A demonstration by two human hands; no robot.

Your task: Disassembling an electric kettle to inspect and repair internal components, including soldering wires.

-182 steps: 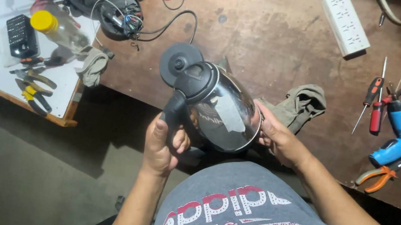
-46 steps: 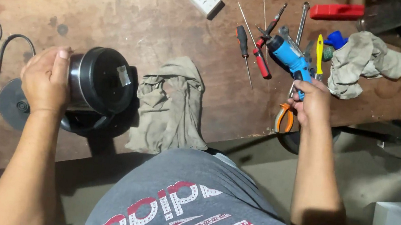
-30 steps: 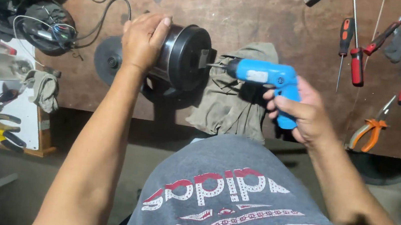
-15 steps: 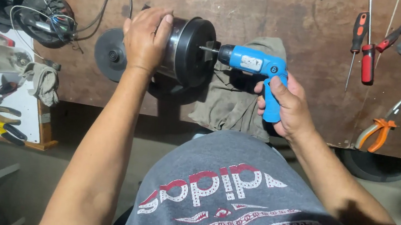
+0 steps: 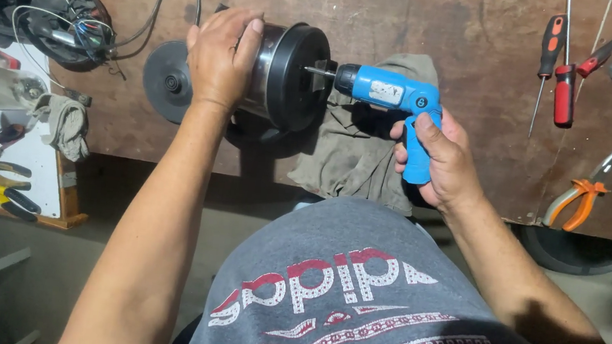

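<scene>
One kettle point(image 5: 286, 77), one blue electric screwdriver point(image 5: 398, 102), perhaps three hand screwdrivers point(image 5: 562, 78), two cloths point(image 5: 367, 144).

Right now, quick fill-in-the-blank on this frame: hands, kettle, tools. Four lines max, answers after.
1. The left hand steadies the kettle, which lies on its ____.
2. The right hand grips a cordless screwdriver coloured ____.
3. The screwdriver's bit points at the kettle's black ____.
4. Under the screwdriver, on the bench, lies an olive ____.

Missing words: side; blue; base; cloth
</scene>
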